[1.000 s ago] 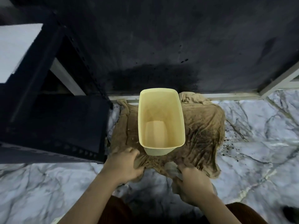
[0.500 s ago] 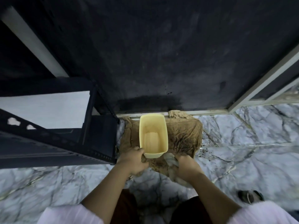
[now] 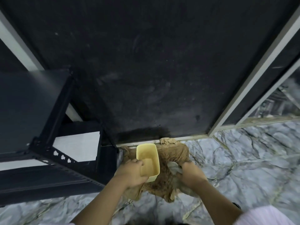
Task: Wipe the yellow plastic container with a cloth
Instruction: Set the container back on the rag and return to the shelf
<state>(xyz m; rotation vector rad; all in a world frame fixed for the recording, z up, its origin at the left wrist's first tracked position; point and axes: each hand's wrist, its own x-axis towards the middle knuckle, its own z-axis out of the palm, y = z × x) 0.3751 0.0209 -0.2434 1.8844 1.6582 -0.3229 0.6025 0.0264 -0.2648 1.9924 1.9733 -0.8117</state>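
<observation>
Head view: the yellow container (image 3: 148,161) is sitting on a brown cloth (image 3: 173,153), the left hand (image 3: 130,173) gripping its near rim; beside it, the right hand (image 3: 190,173) is clutching a grey rag (image 3: 173,167).

forearms bare | sleeve (image 3: 266,215) pale pink, ribbed | hands ungloved, no rings or watch visible
</observation>
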